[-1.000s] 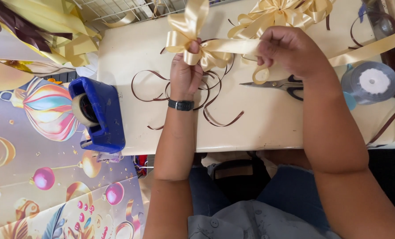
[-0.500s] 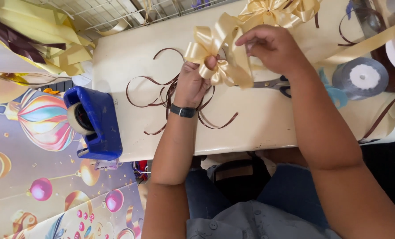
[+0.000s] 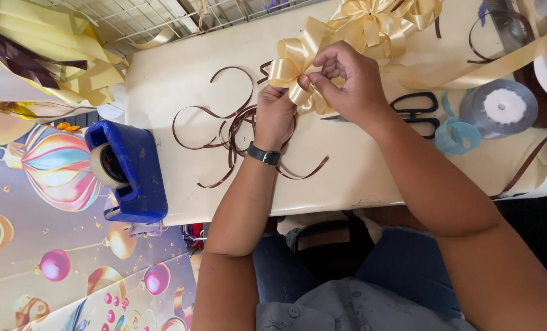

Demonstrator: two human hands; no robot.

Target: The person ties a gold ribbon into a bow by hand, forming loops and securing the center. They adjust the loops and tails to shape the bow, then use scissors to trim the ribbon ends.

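Both hands have shifted leftward, bow now turned between them.
Left hand and right hand fingers pinch the cream ribbon bow; brown ribbon curls lie beneath.

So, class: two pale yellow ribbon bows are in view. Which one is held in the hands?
The nearer bow, pinched between the left hand and right hand. The other bow lies untouched at the table's far edge.

On the cream table, the blue plastic tape dispenser sits at the left edge, thin brown curled ribbons mid-table, black-handled scissors right of them, and a grey ribbon spool near the right edge.
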